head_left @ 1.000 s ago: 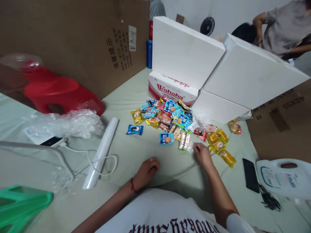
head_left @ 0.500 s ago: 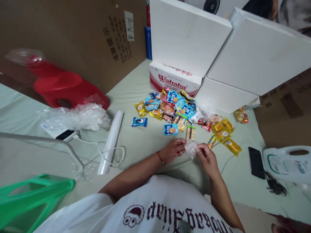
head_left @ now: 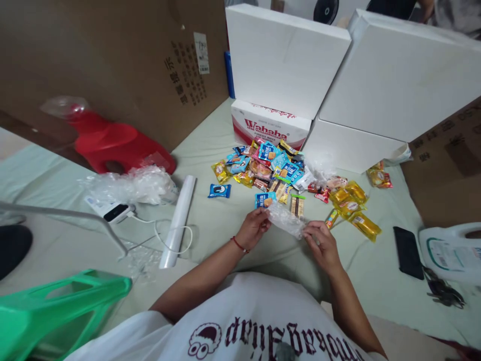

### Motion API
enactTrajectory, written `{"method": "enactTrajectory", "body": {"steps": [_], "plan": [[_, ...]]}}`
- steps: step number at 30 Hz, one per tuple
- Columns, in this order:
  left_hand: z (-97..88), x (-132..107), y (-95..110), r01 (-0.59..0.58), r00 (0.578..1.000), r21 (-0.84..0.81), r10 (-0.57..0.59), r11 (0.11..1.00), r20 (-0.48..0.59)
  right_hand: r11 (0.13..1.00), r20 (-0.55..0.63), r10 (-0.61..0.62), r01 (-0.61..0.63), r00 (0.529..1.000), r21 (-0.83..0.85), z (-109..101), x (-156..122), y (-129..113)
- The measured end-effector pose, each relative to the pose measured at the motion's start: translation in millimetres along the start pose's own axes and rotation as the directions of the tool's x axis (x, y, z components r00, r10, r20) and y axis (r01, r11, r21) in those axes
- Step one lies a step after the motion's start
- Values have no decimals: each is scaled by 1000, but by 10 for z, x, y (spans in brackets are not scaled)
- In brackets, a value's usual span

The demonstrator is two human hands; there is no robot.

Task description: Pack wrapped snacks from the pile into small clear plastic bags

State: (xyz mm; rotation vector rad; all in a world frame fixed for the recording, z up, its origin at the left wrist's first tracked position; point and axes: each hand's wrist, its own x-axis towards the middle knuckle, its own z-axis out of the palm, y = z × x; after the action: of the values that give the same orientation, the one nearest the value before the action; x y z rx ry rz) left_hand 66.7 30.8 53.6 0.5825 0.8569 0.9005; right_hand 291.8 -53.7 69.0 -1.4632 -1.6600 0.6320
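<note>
clear plastic film (head_left: 285, 219) spans the space between left hand (head_left: 255, 228), fingertips pinching one end, and right hand (head_left: 321, 243), pinching the other, over the pale green sheet (head_left: 218, 230). just beyond lie a blue packet (head_left: 264, 199) and wrapped bar (head_left: 297, 206), then heaped snacks (head_left: 260, 170).

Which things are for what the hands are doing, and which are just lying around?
Part of it:
- clear plastic, held between the left hand and right hand
- probably the wrapped snacks in front

Seemingly just lying around:
- red jug
- white roll
- black phone-like thing
- white jug
</note>
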Motion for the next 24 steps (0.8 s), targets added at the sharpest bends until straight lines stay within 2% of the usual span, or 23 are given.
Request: {"method": "enactTrajectory", "body": {"steps": [2, 3, 5, 6, 7, 9, 11, 13, 17, 19, 21, 23, 24], "plan": [[10, -21, 13, -67, 998, 25, 67, 997, -10, 974, -23, 171, -166, 985, 156, 44, -14, 83], [19, -37, 9, -95, 996, 47, 95, 994, 2, 929, -59, 279, -254, 959, 271, 70, -4, 121], [37, -67, -15, -135, 990, 102, 130, 986, 57, 772, -99, 476, -362, 874, 522, 112, 48, 178], [41, -76, -29, -151, 986, 136, 140, 979, 93, 687, -69, 534, -385, 843, 617, 122, 85, 191], [38, -78, -39, -169, 981, 172, 148, 971, 129, 617, -1, 553, -409, 833, 673, 125, 123, 192], [16, -60, -46, -205, 969, 249, 159, 946, 191, 545, 192, 518, -495, 833, 677, 119, 188, 158], [-24, -23, -30, -239, 962, 334, 174, 912, 211, 540, 366, 466, -586, 806, 604, 122, 228, 91], [-71, 14, -7, -260, 963, 414, 202, 873, 179, 536, 438, 454, -631, 776, 562, 147, 252, 21], [-143, 44, -3, -280, 960, 490, 243, 826, 138, 536, 322, 502, -581, 803, 612, 243, 298, -41], [-160, 48, -29, -286, 958, 493, 227, 822, 177, 597, 299, 488, -564, 820, 571, 295, 324, -31], [-163, 53, -62, -295, 955, 483, 247, 824, 161, 653, 303, 465, -554, 832, 517, 347, 344, -17], [-150, 47, -93, -318, 933, 498, 361, 807, 12, 665, 241, 485, -533, 841, 523, 403, 358, -21], [-135, 36, -107, -325, 901, 520, 426, 790, -83, 662, 184, 506, -516, 843, 544, 433, 363, -36]]}}
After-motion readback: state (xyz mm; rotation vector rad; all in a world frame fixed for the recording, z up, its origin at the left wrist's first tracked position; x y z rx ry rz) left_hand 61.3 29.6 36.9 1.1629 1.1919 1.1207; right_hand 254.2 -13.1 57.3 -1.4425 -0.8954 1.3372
